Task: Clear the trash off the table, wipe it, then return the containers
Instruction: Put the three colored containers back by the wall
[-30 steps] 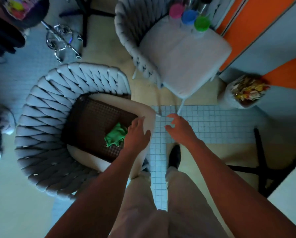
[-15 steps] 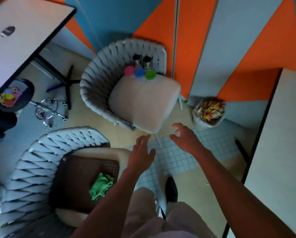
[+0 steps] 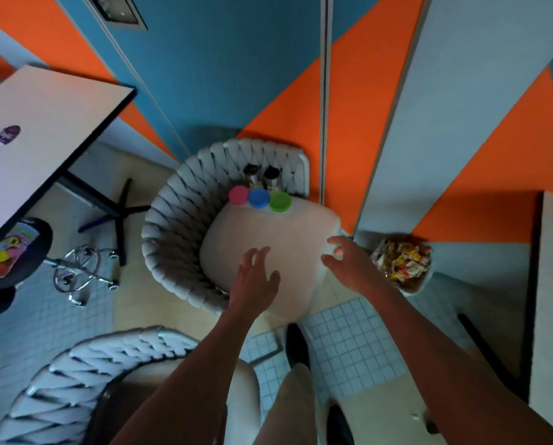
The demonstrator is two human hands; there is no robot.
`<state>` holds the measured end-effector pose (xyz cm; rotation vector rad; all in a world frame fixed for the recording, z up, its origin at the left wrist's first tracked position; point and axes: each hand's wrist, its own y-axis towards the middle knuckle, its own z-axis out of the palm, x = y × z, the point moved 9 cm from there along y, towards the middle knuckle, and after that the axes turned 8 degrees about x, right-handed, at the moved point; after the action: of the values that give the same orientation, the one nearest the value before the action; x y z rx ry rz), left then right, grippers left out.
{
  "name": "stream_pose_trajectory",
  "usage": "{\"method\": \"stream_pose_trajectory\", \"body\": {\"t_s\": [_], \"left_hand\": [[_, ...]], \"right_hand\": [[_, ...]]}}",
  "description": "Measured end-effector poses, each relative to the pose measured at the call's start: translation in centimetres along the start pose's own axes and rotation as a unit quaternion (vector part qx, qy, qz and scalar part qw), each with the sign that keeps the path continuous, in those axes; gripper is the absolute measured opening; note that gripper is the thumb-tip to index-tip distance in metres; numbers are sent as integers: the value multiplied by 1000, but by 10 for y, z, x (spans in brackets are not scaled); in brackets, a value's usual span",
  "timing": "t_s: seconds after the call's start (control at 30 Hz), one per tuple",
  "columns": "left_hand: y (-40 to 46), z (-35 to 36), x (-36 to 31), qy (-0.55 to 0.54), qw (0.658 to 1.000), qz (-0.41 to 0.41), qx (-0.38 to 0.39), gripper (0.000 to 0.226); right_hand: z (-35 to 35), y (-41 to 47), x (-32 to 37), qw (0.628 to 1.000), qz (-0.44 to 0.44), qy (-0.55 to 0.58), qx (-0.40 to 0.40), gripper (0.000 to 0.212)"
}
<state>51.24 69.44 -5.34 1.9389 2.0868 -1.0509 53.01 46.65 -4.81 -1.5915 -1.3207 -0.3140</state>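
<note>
Jars (image 3: pixel 259 198) sit at the far edge of the chair (image 3: pixel 268 248), parked off the desk. Your left hand (image 3: pixel 255 281) and right hand (image 3: pixel 349 261) reach there, grips wide, empty.

Three small round containers stand in a tight row along the back edge of a pale seat cushion (image 3: pixel 268 239), lids touching: a pink-lidded container (image 3: pixel 238 194) on the left, a blue-lidded container (image 3: pixel 258 198) in the middle, a green-lidded container (image 3: pixel 280 201) on the right. Just behind them, against the woven chair back, stand two upright metal shakers with dark tops (image 3: pixel 262 176). Beside the chair's right corner, on the floor, sits a white bin full of crumpled coloured trash (image 3: pixel 401 263).
</note>
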Motion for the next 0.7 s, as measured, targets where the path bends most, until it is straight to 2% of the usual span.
{"method": "stream_pose_trajectory", "body": {"t_s": [0.4, 0.57, 0.7], "left_hand": [[242, -67, 93, 27, 998, -52, -2, 66], [341, -66, 145, 22, 996, -80, 12, 64], [392, -53, 168, 16, 996, -88, 30, 64]], "right_hand": [[37, 227, 66, 999, 33, 15, -34, 51], [64, 321, 50, 997, 58, 24, -36, 61], [87, 363, 21, 994, 87, 48, -40, 71]]}}
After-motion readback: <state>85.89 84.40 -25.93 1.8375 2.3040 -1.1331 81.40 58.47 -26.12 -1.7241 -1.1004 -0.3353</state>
